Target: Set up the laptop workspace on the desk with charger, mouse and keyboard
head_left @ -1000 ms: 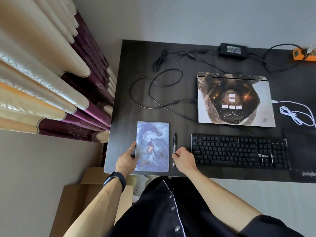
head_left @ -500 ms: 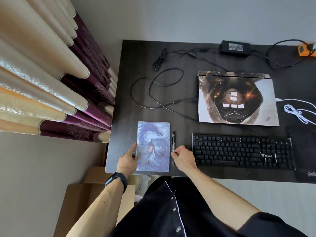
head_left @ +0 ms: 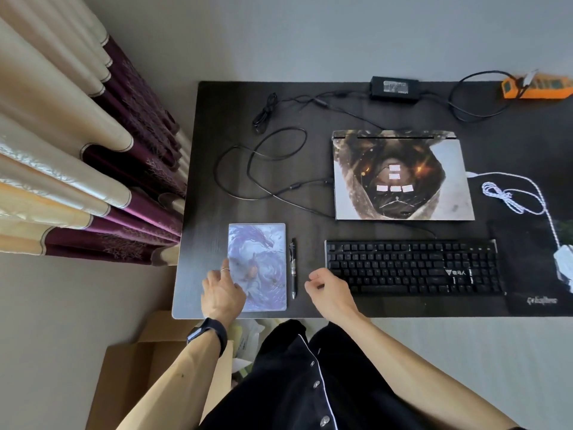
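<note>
Head view, read left to right. My left hand point(head_left: 221, 293) lies with relaxed, loosely straight fingers on the near left corner of a notebook point(head_left: 259, 262) with a pale blue cover; it grips nothing. Just beside the notebook a pen point(head_left: 293, 268) lies pointing away from me. My right hand point(head_left: 328, 294) is over the desk point(head_left: 210, 119) between the pen and the keyboard point(head_left: 412, 266), its fingers loosely curled and empty; whether it touches the desk I cannot tell.

The black keyboard lies along the front edge. Beyond it, well apart from both hands, the laptop point(head_left: 400, 175) lies closed. Its long axis runs left to right, parallel to the keyboard, with the hinge on the far side, and its lid carries a dark printed figure with pale corners. It lies forward and to the right of my right hand, which is the nearer one. Opening the lid looks like the next step, judged a reach over the keyboard.

The charger point(head_left: 393, 88) sits at the back edge, and its cable appears to reach the laptop's left side. The white mouse point(head_left: 565, 265) is at the far right, partly cut off.
</note>
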Available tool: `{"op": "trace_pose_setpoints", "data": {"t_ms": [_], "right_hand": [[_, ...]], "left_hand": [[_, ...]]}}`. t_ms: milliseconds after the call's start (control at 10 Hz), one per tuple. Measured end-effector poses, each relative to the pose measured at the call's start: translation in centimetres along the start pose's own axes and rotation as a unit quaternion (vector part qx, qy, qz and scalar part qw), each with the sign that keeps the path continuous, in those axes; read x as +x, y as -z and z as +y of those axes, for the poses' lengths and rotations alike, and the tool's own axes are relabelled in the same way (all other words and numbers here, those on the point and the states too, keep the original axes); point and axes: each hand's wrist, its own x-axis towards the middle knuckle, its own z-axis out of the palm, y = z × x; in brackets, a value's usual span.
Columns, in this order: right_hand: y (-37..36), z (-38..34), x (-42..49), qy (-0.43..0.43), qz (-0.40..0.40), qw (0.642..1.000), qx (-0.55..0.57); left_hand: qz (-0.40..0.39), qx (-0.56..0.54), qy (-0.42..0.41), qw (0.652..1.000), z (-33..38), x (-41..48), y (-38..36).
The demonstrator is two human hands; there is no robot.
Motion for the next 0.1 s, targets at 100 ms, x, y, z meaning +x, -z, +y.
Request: {"op": "trace_pose_setpoints", "data": {"t_ms": [100], "right_hand": [[1.96, 1.77, -1.82, 0.013, 0.02, 0.999, 0.029]], "left_hand": [[0.04, 0.033, -0.063, 0.997, 2.91, -1.3, -0.66]]}}
